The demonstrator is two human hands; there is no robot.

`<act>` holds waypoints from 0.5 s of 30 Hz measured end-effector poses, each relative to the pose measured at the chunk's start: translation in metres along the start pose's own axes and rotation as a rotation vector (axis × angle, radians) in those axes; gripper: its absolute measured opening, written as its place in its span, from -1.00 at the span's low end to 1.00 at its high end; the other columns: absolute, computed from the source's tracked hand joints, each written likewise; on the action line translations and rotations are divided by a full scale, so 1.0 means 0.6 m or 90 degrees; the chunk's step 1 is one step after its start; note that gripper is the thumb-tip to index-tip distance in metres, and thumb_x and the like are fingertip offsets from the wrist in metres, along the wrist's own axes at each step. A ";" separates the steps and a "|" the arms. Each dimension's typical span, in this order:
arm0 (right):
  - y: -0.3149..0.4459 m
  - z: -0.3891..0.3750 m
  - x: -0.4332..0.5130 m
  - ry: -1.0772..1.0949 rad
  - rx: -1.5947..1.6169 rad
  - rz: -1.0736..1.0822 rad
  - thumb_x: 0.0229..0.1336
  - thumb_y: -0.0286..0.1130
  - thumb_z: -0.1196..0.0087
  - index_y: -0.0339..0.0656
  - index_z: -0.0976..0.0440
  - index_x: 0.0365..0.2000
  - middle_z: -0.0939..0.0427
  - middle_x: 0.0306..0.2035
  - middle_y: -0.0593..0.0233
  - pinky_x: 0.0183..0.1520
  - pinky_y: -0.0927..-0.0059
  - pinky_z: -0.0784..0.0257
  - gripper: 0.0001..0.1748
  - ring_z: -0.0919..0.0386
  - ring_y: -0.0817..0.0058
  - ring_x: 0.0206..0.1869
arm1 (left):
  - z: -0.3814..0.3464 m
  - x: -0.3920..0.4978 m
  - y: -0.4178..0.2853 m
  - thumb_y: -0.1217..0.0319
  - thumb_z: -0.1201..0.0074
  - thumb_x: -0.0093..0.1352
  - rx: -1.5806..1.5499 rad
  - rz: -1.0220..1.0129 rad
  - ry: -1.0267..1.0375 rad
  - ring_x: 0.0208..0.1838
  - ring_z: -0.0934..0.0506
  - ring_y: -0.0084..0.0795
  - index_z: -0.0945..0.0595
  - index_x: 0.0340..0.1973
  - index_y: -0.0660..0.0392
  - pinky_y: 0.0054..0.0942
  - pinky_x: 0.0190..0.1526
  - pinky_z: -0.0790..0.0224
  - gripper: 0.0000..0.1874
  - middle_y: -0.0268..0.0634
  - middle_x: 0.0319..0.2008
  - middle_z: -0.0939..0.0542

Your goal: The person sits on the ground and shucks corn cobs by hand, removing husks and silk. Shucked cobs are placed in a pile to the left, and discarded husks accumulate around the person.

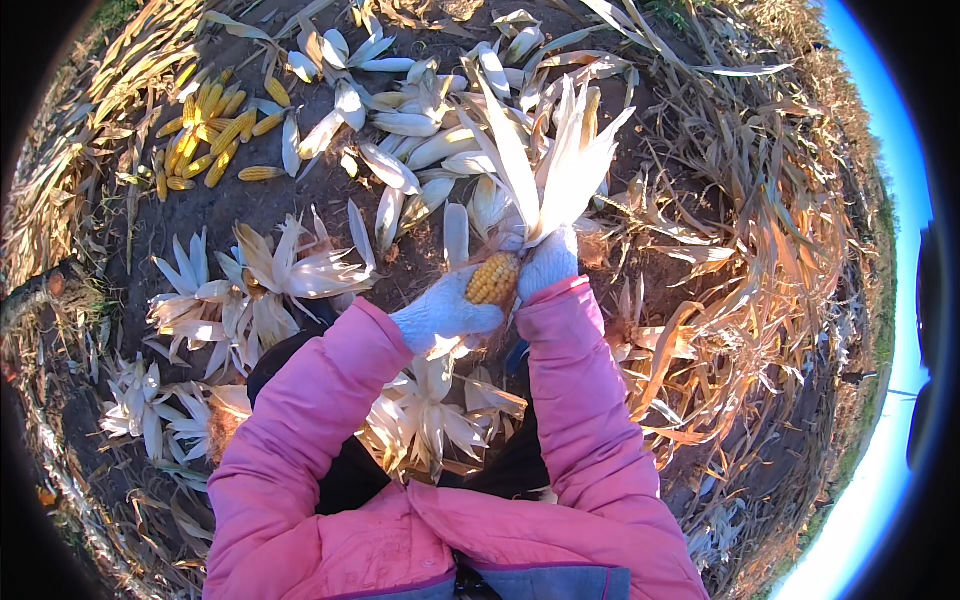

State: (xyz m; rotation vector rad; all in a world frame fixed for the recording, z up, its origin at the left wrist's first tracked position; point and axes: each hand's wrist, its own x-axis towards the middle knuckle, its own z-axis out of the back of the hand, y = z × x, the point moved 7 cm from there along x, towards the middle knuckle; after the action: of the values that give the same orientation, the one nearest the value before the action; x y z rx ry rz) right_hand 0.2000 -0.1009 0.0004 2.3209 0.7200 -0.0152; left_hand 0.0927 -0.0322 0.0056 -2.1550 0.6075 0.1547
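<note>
An ear of yellow corn (493, 279) with bared kernels is between my two hands, in front of my chest. My left hand (450, 309), in a white knit glove, is closed around the cob from the left. Pale husk leaves (559, 176) fan upward and away from my right hand (550, 259), also gloved, which grips them near the ear's base. The fingers of the right hand are partly hidden behind the husk and its own wrist. Brown corn silk hangs around the cob.
A pile of husked yellow cobs (202, 135) lies on the soil at the upper left. Unhusked ears (409, 124) are heaped beyond my hands. Empty husks (289, 270) lie to the left and between my legs. Dry corn stalks (750, 187) cover the right side.
</note>
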 end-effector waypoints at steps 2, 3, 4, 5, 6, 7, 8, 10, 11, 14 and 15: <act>-0.011 0.024 0.001 -0.040 0.072 0.017 0.35 -0.38 0.17 -0.31 -0.36 -0.19 -0.42 -0.40 0.22 -0.32 0.42 -0.42 -0.80 -0.40 0.41 -0.39 | -0.007 -0.002 0.001 0.50 -0.18 0.22 -0.046 -0.022 -0.023 -0.60 -0.46 -0.46 -0.46 -0.12 0.18 -0.47 -0.61 -0.34 -0.67 -0.30 -0.49 -0.47; -0.015 0.040 0.006 -0.088 -0.011 0.024 0.35 -0.38 0.17 -0.31 -0.36 -0.20 -0.41 -0.40 0.22 -0.32 0.41 -0.42 -0.80 -0.39 0.41 -0.39 | -0.007 -0.001 0.006 0.50 -0.17 0.23 -0.059 -0.008 -0.048 -0.63 -0.46 -0.45 -0.45 -0.12 0.18 -0.46 -0.63 -0.33 -0.67 -0.29 -0.51 -0.47; -0.016 0.054 0.009 -0.128 -0.077 0.035 0.35 -0.39 0.17 -0.32 -0.36 -0.20 -0.40 -0.41 0.23 -0.32 0.40 -0.42 -0.80 -0.39 0.41 -0.40 | -0.009 0.000 0.008 0.50 -0.16 0.23 -0.083 -0.011 -0.058 -0.66 -0.45 -0.43 -0.44 -0.13 0.18 -0.46 -0.65 -0.31 -0.68 -0.28 -0.53 -0.47; -0.018 0.060 0.016 -0.129 -0.129 0.033 0.35 -0.39 0.17 -0.32 -0.36 -0.20 -0.39 -0.42 0.23 -0.33 0.39 -0.41 -0.80 -0.38 0.41 -0.40 | -0.009 0.001 0.010 0.49 -0.15 0.24 -0.108 -0.015 -0.068 -0.68 -0.45 -0.42 -0.44 -0.13 0.17 -0.45 -0.67 -0.30 -0.69 -0.27 -0.55 -0.47; -0.016 0.064 0.022 -0.123 -0.083 0.060 0.35 -0.39 0.17 -0.31 -0.36 -0.20 -0.39 -0.41 0.23 -0.33 0.40 -0.43 -0.81 -0.39 0.41 -0.39 | -0.009 0.001 0.016 0.49 -0.15 0.24 -0.127 0.001 -0.084 -0.69 -0.44 -0.41 -0.43 -0.14 0.17 -0.44 -0.68 -0.29 -0.70 -0.27 -0.57 -0.47; -0.015 0.061 0.031 -0.078 -0.021 0.076 0.35 -0.39 0.17 -0.30 -0.35 -0.19 -0.39 -0.41 0.22 -0.32 0.40 -0.44 -0.81 -0.39 0.40 -0.38 | -0.007 0.002 0.022 0.49 -0.14 0.24 -0.145 0.017 -0.100 -0.70 -0.44 -0.40 -0.43 -0.15 0.16 -0.44 -0.69 -0.28 -0.71 -0.26 -0.59 -0.46; -0.014 0.056 0.036 -0.033 0.041 0.091 0.35 -0.38 0.17 -0.29 -0.35 -0.19 -0.39 -0.40 0.22 -0.32 0.40 -0.46 -0.81 -0.40 0.40 -0.37 | -0.005 0.001 0.028 0.49 -0.14 0.25 -0.163 0.032 -0.115 -0.71 -0.43 -0.40 -0.43 -0.16 0.15 -0.43 -0.70 -0.28 -0.72 -0.26 -0.61 -0.46; -0.016 0.060 0.034 -0.075 -0.308 0.093 0.34 -0.39 0.17 -0.27 -0.35 -0.18 -0.39 -0.38 0.23 -0.32 0.42 -0.47 -0.83 -0.41 0.42 -0.35 | -0.005 -0.001 0.035 0.47 -0.14 0.25 -0.237 0.037 -0.125 -0.71 -0.44 -0.38 -0.43 -0.15 0.13 -0.41 -0.71 -0.28 -0.72 -0.25 -0.61 -0.47; -0.018 0.067 0.032 -0.127 -0.402 0.069 0.34 -0.37 0.17 -0.25 -0.36 -0.17 -0.40 -0.37 0.23 -0.31 0.42 -0.46 -0.81 -0.41 0.42 -0.35 | -0.008 -0.001 0.033 0.46 -0.14 0.25 -0.287 0.019 -0.103 -0.72 -0.44 -0.37 -0.43 -0.15 0.13 -0.41 -0.72 -0.29 -0.72 -0.25 -0.61 -0.48; -0.005 0.052 0.021 -0.138 -0.446 0.154 0.33 -0.34 0.17 -0.23 -0.36 -0.16 -0.41 -0.36 0.25 -0.30 0.43 -0.46 -0.79 -0.41 0.43 -0.34 | -0.006 -0.002 0.045 0.47 -0.18 0.27 -0.343 0.102 -0.113 -0.73 -0.41 -0.38 -0.42 -0.12 0.12 -0.39 -0.74 -0.24 -0.69 -0.22 -0.61 -0.48; -0.006 0.056 0.021 -0.173 -0.460 0.113 0.33 -0.34 0.17 -0.23 -0.36 -0.16 -0.41 -0.36 0.25 -0.30 0.43 -0.46 -0.79 -0.41 0.43 -0.34 | -0.005 0.003 0.035 0.46 -0.18 0.27 -0.281 0.077 -0.087 -0.73 -0.42 -0.38 -0.42 -0.10 0.12 -0.38 -0.74 -0.26 -0.67 -0.22 -0.60 -0.49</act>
State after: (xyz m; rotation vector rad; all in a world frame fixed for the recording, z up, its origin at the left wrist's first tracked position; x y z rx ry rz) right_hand 0.2152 -0.1135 -0.0298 1.6359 0.3040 0.0084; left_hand 0.0838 -0.0459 -0.0084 -2.5022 0.6710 0.5414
